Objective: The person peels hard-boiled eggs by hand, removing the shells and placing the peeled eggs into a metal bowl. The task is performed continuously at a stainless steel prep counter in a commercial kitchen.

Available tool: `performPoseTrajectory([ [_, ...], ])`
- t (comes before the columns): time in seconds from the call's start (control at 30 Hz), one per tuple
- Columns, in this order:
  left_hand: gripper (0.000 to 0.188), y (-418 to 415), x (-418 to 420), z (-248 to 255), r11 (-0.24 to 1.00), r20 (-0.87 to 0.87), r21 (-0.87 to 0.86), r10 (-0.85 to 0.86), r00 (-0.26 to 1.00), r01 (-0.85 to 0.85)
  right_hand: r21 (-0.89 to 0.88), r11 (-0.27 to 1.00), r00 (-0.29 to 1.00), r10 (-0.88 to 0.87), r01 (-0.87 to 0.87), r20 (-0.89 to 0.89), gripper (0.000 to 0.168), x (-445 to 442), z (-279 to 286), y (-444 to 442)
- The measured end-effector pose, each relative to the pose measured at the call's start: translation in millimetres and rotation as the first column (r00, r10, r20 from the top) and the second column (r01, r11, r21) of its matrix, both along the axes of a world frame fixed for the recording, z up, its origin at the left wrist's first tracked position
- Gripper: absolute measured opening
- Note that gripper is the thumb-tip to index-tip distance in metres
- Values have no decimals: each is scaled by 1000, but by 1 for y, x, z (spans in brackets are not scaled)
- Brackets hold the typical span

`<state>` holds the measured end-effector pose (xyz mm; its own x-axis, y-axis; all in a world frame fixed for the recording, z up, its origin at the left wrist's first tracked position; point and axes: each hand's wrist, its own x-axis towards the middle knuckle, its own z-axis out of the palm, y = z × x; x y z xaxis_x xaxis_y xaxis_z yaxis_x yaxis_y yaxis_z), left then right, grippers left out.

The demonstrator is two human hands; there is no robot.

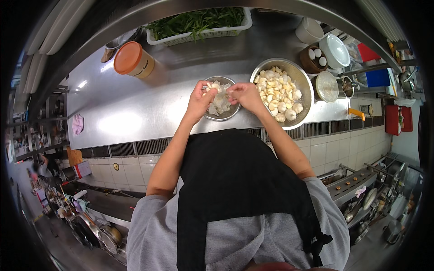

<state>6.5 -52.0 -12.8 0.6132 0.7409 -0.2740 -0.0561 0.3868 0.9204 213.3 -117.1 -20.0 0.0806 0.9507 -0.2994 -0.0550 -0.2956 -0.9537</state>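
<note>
My left hand (200, 98) holds a piece of garlic (212, 86) between thumb and fingers, above a small round metal bowl (222, 118). Pale, papery garlic skins (219, 101) lie in that bowl. My right hand (247, 95) is over the bowl's right side with its fingertips pinched together; whether a bit of skin is between them is too small to tell. Just right of it stands a large perforated metal colander (308, 101), holding many loose garlic cloves (271, 86) and several whole bulbs (290, 114).
On the steel counter (162, 98) stand an orange-lidded tub (128, 58), a white basket of leafy greens (203, 36), a brown pot with eggs (309, 60) and lidded containers (327, 87). A pink cloth (78, 124) lies left. Another person (47, 166) is far left.
</note>
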Motion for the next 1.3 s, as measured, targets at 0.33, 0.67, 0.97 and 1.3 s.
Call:
performPoseTrajectory([
  [0.33, 29, -2, 9, 21, 835, -498, 499, 58, 865, 232, 33, 989, 986, 145, -143, -85, 44, -11, 18, 5],
  [0.67, 25, -6, 12, 24, 767, -489, 577, 47, 871, 282, 55, 998, 993, 20, -13, -114, 35, -25, 10, 1],
  [0.97, 10, -6, 14, -17, 963, -66, 252, 113, 991, -93, 27, 997, 954, -55, 66, -293, 30, -32, 18, 4],
  [1.3, 15, -1, 7, -4, 966, 30, -219, 146, 989, -136, -90, 995, 913, -76, 43, -402, 19, -17, 7, 5],
])
